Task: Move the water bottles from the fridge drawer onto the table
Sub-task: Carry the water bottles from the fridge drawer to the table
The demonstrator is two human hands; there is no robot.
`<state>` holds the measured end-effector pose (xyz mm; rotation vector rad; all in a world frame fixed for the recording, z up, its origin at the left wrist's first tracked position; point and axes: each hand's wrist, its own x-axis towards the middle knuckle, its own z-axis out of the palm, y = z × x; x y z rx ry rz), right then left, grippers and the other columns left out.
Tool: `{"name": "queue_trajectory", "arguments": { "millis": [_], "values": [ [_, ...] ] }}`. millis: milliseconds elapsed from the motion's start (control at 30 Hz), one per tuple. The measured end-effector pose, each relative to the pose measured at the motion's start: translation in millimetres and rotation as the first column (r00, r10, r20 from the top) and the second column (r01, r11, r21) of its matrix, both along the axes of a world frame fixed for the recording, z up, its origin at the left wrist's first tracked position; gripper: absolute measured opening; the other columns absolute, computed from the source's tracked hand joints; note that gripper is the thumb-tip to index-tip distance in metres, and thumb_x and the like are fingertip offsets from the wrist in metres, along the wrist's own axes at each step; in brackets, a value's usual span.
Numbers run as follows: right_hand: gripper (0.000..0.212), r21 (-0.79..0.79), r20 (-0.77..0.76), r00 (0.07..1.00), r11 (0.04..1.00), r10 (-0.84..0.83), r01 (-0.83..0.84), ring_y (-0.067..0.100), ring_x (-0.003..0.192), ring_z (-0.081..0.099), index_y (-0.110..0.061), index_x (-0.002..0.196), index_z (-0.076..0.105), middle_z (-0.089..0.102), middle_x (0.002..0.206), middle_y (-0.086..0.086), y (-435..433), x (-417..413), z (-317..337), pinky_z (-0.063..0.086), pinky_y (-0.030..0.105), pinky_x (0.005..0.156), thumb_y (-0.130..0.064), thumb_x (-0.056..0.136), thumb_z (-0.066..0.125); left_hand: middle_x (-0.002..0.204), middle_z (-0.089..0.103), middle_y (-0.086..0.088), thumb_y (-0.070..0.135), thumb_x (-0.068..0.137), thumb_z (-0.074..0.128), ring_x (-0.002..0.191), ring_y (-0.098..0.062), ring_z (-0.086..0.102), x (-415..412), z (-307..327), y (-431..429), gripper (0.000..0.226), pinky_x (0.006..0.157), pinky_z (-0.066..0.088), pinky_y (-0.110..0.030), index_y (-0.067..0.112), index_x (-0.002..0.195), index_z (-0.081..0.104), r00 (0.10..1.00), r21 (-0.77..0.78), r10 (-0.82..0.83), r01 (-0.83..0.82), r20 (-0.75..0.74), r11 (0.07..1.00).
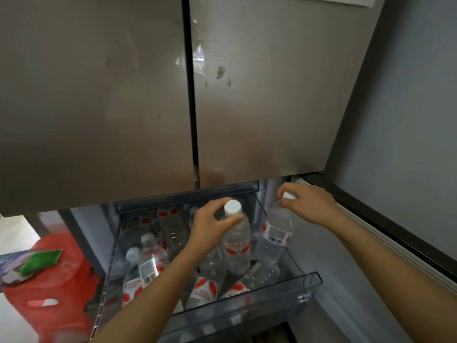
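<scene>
Clear glossy plastic bottles, drawer; smudged brushed-metal fridge doors.

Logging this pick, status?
Left grip on upright bottle, right grip on second bottle. Both still over drawer. Nothing blocking.

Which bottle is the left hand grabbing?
The upright bottle in the middle of the drawer, white cap up. The left hand grips its neck. The right hand holds another by the cap; the rest lie loose.
</scene>
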<state>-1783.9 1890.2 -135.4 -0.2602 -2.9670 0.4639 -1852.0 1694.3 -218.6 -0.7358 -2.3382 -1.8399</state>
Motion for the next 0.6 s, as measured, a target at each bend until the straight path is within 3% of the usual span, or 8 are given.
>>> {"name": "queue_trajectory", "arguments": {
  "millis": [100,200,400,533,600],
  "values": [
    [0.018,0.016,-0.046,0.999,1.000,0.006,-0.005,0.021,0.079,0.053,-0.019,0.093,0.056,0.056,0.084,0.000,-5,9,-3,0.032,0.026,0.055,-0.035,0.085,0.056,0.096,0.067,0.002,0.011,0.072,0.075,0.089,-0.009,0.061,6,2,11,0.026,0.079,0.051,-0.018,0.017,0.096,0.067,0.998,-0.010,-0.036,0.037,0.046,0.999],
    [0.018,-0.018,-0.069,0.997,0.999,-0.044,0.042,0.019,0.078,0.051,-0.022,0.089,0.052,0.055,0.083,0.000,-4,12,-19,0.033,0.026,0.059,-0.036,0.082,0.059,0.095,0.069,-0.002,0.011,0.073,0.075,0.089,-0.014,0.064,7,3,15,0.027,0.080,0.053,-0.025,0.011,0.098,0.068,0.993,0.000,-0.032,0.032,0.117,0.999],
    [0.030,-0.178,-0.080,0.981,0.970,-0.179,0.163,0.025,0.091,0.057,-0.017,0.103,0.055,0.063,0.103,0.007,8,-3,-48,0.043,0.029,0.072,-0.035,0.080,0.063,0.090,0.067,0.001,0.013,0.075,0.074,0.086,-0.012,0.063,-3,-3,16,0.022,0.069,0.051,-0.017,0.014,0.096,0.066,0.972,0.084,0.090,-0.110,0.217,0.990],
    [0.035,-0.247,-0.086,0.984,0.960,-0.158,0.132,0.021,0.085,0.056,-0.011,0.101,0.054,0.062,0.097,0.008,5,-16,-57,0.041,0.029,0.068,-0.037,0.081,0.065,0.095,0.063,0.002,0.013,0.081,0.068,0.088,-0.010,0.060,-3,-8,15,0.023,0.066,0.050,-0.012,0.013,0.103,0.061,0.964,0.125,0.097,-0.131,0.247,0.983],
    [0.035,-0.292,-0.099,0.984,0.949,-0.151,0.117,0.020,0.082,0.055,-0.011,0.094,0.053,0.060,0.091,0.007,1,-25,-63,0.041,0.029,0.065,-0.038,0.079,0.068,0.100,0.060,0.003,0.013,0.082,0.066,0.093,-0.011,0.058,0,-9,18,0.028,0.075,0.048,-0.016,0.016,0.108,0.055,0.967,0.058,0.053,-0.069,0.251,0.996]
  ]
}}
